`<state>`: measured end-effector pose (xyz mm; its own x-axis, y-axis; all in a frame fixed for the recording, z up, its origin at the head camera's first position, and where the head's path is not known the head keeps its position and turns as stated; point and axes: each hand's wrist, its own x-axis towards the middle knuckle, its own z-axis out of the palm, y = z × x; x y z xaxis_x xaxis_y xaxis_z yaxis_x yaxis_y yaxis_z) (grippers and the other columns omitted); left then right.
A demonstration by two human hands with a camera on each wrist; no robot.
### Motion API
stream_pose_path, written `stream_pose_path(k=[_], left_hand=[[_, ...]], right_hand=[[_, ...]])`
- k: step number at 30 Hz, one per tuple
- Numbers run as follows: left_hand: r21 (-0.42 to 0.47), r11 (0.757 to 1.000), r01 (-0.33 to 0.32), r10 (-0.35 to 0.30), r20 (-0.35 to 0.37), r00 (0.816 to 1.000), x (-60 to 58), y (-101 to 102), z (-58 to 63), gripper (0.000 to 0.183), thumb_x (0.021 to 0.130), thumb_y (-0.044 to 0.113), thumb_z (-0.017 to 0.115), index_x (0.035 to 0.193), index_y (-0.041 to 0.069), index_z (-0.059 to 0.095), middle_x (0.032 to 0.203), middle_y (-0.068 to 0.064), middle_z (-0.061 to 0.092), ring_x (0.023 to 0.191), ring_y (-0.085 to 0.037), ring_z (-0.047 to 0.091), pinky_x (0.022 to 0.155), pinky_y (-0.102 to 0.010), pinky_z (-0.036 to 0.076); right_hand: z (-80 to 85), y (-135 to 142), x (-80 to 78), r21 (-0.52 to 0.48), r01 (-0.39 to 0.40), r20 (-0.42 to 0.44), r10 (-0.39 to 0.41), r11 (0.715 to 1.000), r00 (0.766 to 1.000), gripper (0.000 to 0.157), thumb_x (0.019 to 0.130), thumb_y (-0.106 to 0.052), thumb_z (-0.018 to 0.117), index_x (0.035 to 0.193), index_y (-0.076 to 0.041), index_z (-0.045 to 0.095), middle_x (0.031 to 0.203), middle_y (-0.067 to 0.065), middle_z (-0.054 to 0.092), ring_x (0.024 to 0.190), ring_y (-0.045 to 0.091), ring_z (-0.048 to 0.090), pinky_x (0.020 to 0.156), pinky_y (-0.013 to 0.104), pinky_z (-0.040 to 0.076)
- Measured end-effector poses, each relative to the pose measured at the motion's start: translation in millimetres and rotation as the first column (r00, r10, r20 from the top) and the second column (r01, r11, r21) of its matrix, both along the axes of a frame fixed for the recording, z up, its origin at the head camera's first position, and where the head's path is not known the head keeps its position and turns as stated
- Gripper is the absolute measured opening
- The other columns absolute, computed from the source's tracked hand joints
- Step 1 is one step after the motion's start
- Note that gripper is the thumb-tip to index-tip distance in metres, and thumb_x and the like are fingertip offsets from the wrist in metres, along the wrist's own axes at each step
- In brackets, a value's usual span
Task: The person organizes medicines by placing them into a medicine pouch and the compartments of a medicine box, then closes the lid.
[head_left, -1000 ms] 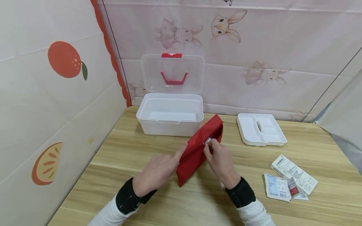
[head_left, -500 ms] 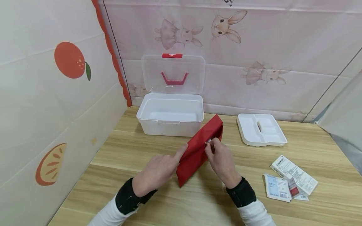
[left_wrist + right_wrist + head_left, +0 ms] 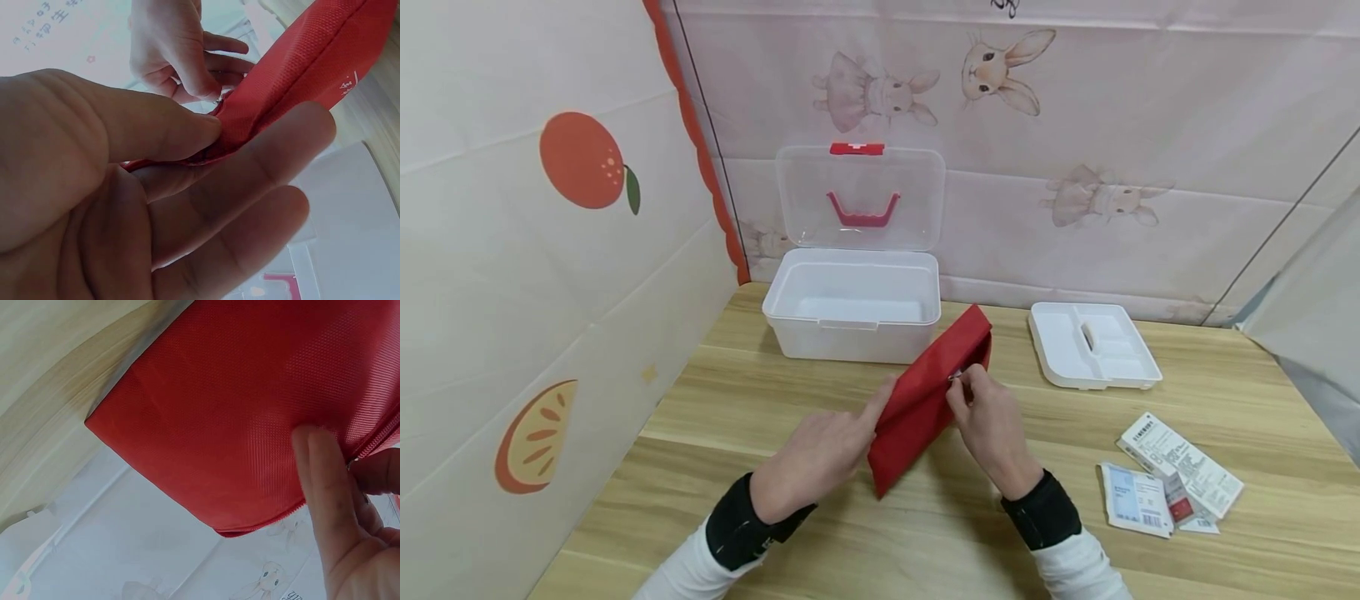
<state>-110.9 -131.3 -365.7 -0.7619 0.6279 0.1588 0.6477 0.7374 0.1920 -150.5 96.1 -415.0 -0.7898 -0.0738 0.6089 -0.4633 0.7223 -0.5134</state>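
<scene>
A red fabric zip pouch (image 3: 910, 417) stands tilted on the table between the hands, its mouth gaping toward the upper right. My left hand (image 3: 816, 454) pinches the pouch's edge; in the left wrist view the thumb (image 3: 169, 128) presses on the red fabric from one side, fingers on the other. At the mouth, my right hand (image 3: 992, 429) pinches the small metal zipper pull (image 3: 352, 463) between thumb and fingers. A bit of something pale shows inside the opening near the fingertips, too small to identify.
Behind the pouch is a white box (image 3: 850, 333), its clear lid (image 3: 861, 179) with a red handle raised. A white divided tray (image 3: 1097, 367) sits back right. Nearer on the right lie a white packet (image 3: 1187, 458), a blue-white sachet (image 3: 1135, 500) and a small grey-red packet (image 3: 1178, 504).
My right hand has moved slightly up and right along the pouch's mouth with the zipper pull; less of the pale thing inside shows. The left hand and the pouch have barely moved.
</scene>
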Motion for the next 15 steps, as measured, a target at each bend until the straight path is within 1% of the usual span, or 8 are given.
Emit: stream_pose_path(k=[3,8,12,15], left_hand=[[0.018,1.0,0.011,-0.01,-0.02,1.0,0.7,-1.0,-1.0,0.08,0.088,-0.001,0.069,0.153,-0.002,0.021,0.06,0.004,0.042,0.047,-0.006,0.033,0.044,-0.019,0.031],[0.023,0.999,0.031,-0.03,-0.046,0.998,0.4,-1.4,-2.5,0.077,0.088,-0.003,0.069,0.15,-0.004,0.024,0.061,0.004,0.044,0.047,-0.005,0.034,0.045,-0.018,0.031],[0.016,0.999,0.036,-0.035,-0.056,0.998,-0.2,-0.9,-2.9,0.073,0.086,-0.004,0.069,0.147,-0.003,0.028,0.06,0.004,0.044,0.047,-0.005,0.035,0.045,-0.018,0.031],[0.01,0.999,0.034,-0.033,-0.056,0.998,-0.7,-0.4,-3.0,0.07,0.087,-0.004,0.069,0.145,-0.003,0.031,0.06,0.005,0.044,0.047,-0.006,0.034,0.045,-0.018,0.03]], right_hand=[[0.5,0.4,-0.3,-0.001,0.004,-0.022,-0.004,1.0,1.0,0.013,0.088,0.006,0.065,0.083,-0.003,0.056,0.071,0.009,0.06,0.058,0.013,0.053,0.052,0.022,0.048],[0.8,1.8,-1.8,0.008,0.01,-0.058,-0.009,1.0,0.998,0.014,0.086,0.006,0.065,0.083,-0.003,0.056,0.075,0.01,0.058,0.062,0.016,0.053,0.053,0.026,0.049],[0.5,3.8,-3.3,0.013,0.019,-0.087,-0.018,1.0,0.996,0.013,0.085,0.007,0.065,0.081,-0.002,0.056,0.088,0.017,0.063,0.069,0.021,0.06,0.058,0.031,0.055],[0.2,5.1,-3.5,0.009,0.03,-0.085,-0.029,1.0,0.996,0.013,0.085,0.006,0.066,0.08,-0.002,0.056,0.102,0.023,0.064,0.074,0.025,0.065,0.062,0.035,0.058]])
